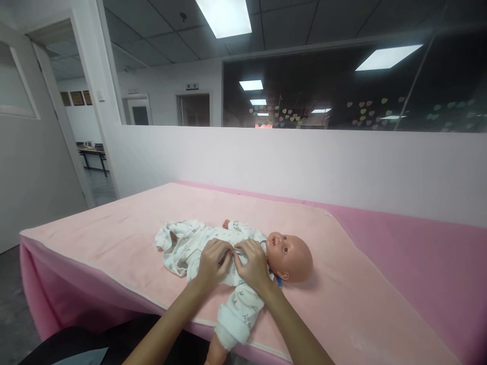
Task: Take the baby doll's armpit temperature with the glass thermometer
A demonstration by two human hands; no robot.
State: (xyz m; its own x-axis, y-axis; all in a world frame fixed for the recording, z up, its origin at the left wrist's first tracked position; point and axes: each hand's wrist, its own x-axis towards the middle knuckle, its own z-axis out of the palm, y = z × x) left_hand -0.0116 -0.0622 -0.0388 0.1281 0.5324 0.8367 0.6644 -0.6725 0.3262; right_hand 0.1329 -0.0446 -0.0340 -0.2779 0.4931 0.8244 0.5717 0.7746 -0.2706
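Note:
A baby doll [291,257] lies on its back, its bald head to the right. It wears a white patterned baby romper [180,248], whose leg part lies loosely bunched at the left. Over the chest, my left hand [213,261] pinches the cloth of the romper front. Close beside it, my right hand [251,262] also pinches the romper front, and the fingertips of both hands nearly meet. Exactly what lies between the fingertips is hidden. The doll's near sleeve [239,314] stretches toward me past the table edge, with a rolled cuff.
A pale pink blanket [129,228] covers the table, over a darker pink cloth [418,253]. Behind stands a white half wall [289,162] with windows above. A door [34,132] stands ajar at the left. A bit of blue [279,280] shows below the doll's neck.

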